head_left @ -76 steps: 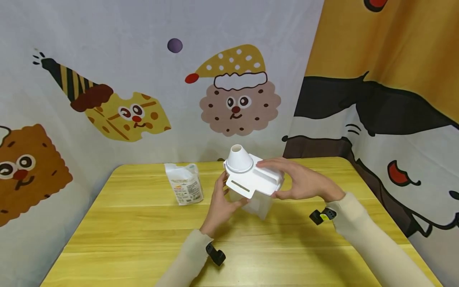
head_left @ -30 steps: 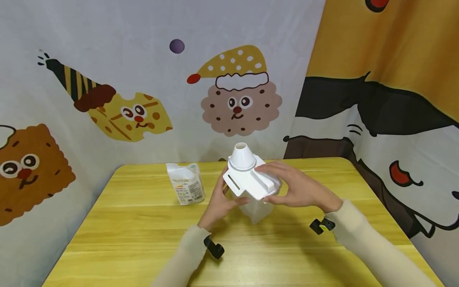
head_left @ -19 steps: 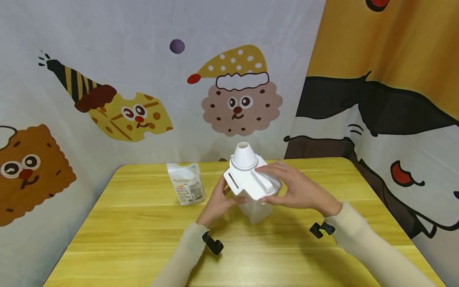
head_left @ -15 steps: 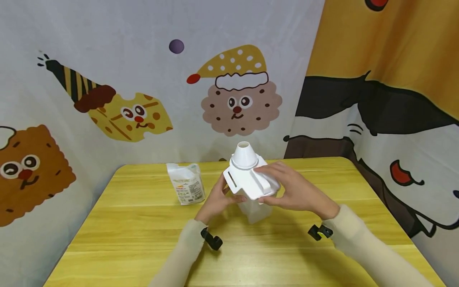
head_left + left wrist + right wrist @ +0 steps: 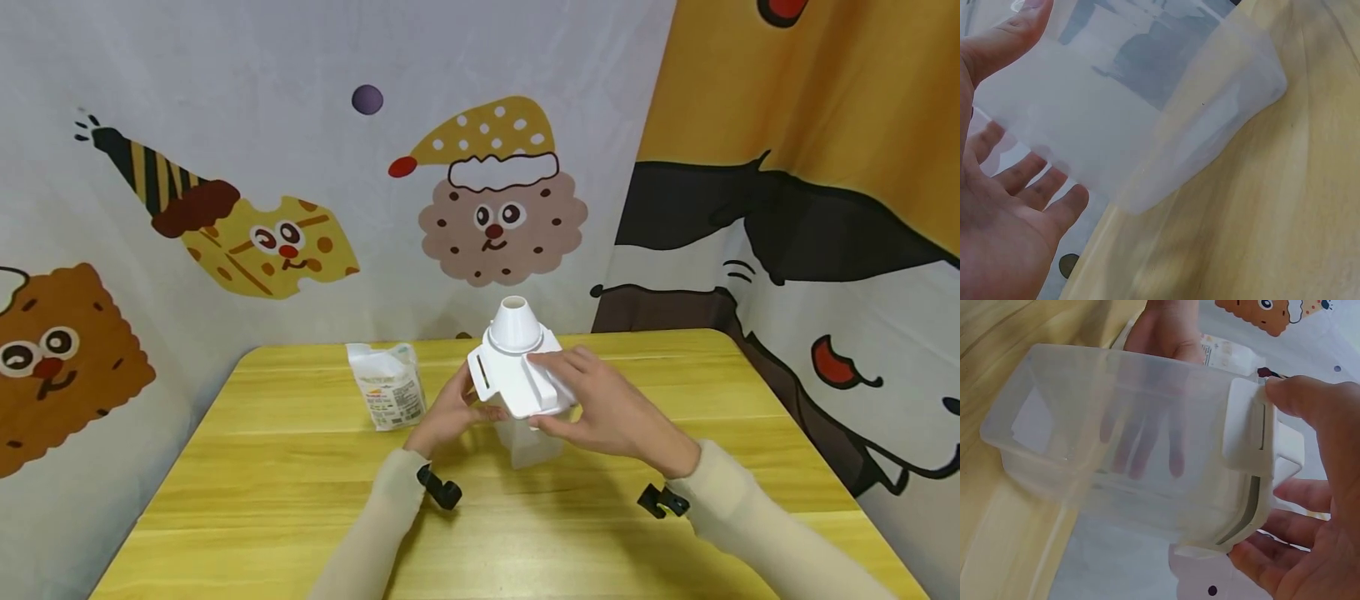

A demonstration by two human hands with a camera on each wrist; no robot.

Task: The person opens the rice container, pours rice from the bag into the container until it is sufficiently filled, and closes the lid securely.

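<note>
A translucent plastic storage container [image 5: 531, 446] stands tilted a little above or on the table; I cannot tell if its base touches. Its white lid [image 5: 512, 385] carries a cone-shaped spout [image 5: 515, 327] and a slotted tab on the left. My left hand [image 5: 447, 417] grips the container's left side, thumb in front and fingers behind. Through the clear wall [image 5: 1085, 406] those fingers show in the right wrist view. With thumb and fingers my right hand [image 5: 607, 408] holds the lid across its right part. The container looks empty.
Behind and left of the container a white printed bag [image 5: 390, 392] stands on the wooden table [image 5: 262, 492]. A cartoon-printed curtain [image 5: 300, 150] hangs right behind the table's far edge and along its sides.
Compared with 2.5 seconds ago, the container has turned so its slotted tab points further left, and it stands more upright. My right hand has shifted left and slightly nearer, still on the lid.
</note>
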